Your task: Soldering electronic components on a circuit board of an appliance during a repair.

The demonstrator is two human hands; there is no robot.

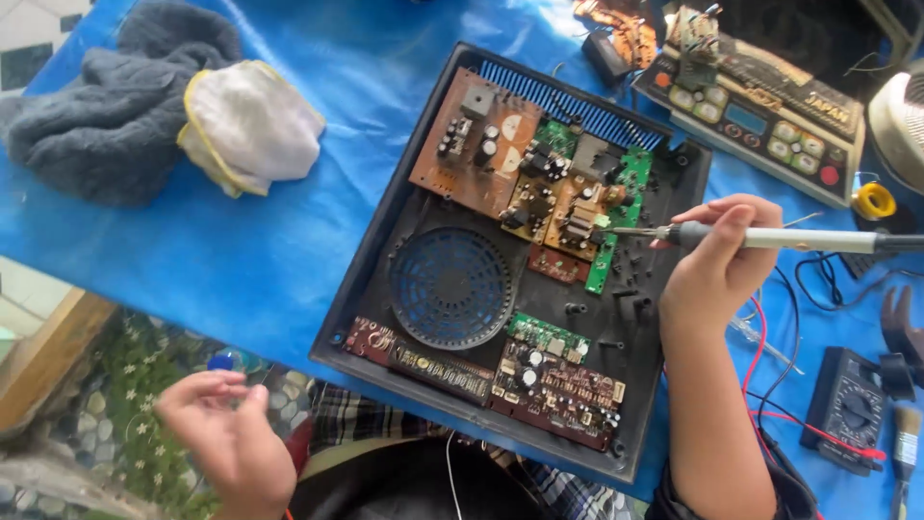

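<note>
My right hand (717,265) grips a soldering iron (770,238) with a white handle. Its metal tip rests at the edge of a brown circuit board (539,188) near a green board strip (616,231). The boards sit inside an open black plastic appliance case (385,241) with a round fan grille (450,286). More boards (553,380) lie along the case's near side. My left hand (226,433) hovers off the table's near edge, fingers pinched together around something thin; I cannot tell what. A thin white wire (449,472) trails over my lap.
A blue tarp (289,241) covers the table. A grey towel (106,106) and a white cloth (250,125) lie at the far left. At the right are a control panel (760,116), a solder spool (874,200), a multimeter (852,400) with red and black leads, and a brush (903,453).
</note>
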